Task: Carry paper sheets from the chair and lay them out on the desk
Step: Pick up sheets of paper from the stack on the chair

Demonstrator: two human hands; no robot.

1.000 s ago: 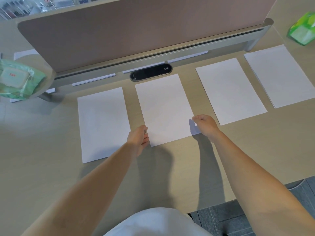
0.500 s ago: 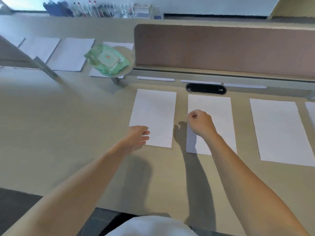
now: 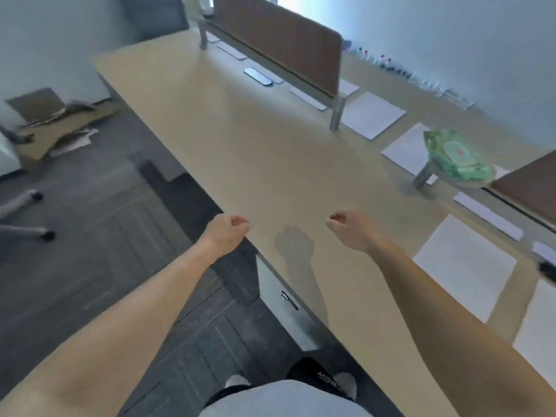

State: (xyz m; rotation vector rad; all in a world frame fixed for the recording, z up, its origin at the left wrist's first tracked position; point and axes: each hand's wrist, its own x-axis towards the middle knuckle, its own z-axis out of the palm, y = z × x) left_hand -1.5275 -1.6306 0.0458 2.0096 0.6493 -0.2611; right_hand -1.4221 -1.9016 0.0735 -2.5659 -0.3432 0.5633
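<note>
Along the right end of the desk (image 3: pixel 240 152), the paper sheets (image 3: pixel 464 266) lie flat side by side with strips of bare wood between them, none overlapping, which reads as a deliberate laying out so that each page can be seen whole; more sheets (image 3: pixel 373 114) lie past the divider panel (image 3: pixel 279 40), towards the far edge. The long stretch from there to the desk's left corner carries no paper, so the task looks only partly done. The left hand (image 3: pixel 225 233) hangs over the desk's near edge and the right hand (image 3: pixel 350 228) just inside it, above the bare top; both have the fingers curled into loose fists and hold nothing, apart from any sheet, as hands free to collect more would be. A green pack of wipes (image 3: pixel 454 155) sits on a small raised stand near the far edge, lifted off the surface the pages need. On the floor beyond the near edge, chair legs with castors (image 3: pixel 27 218) show at the left; the seat is out of view, so whether paper remains there cannot be told
</note>
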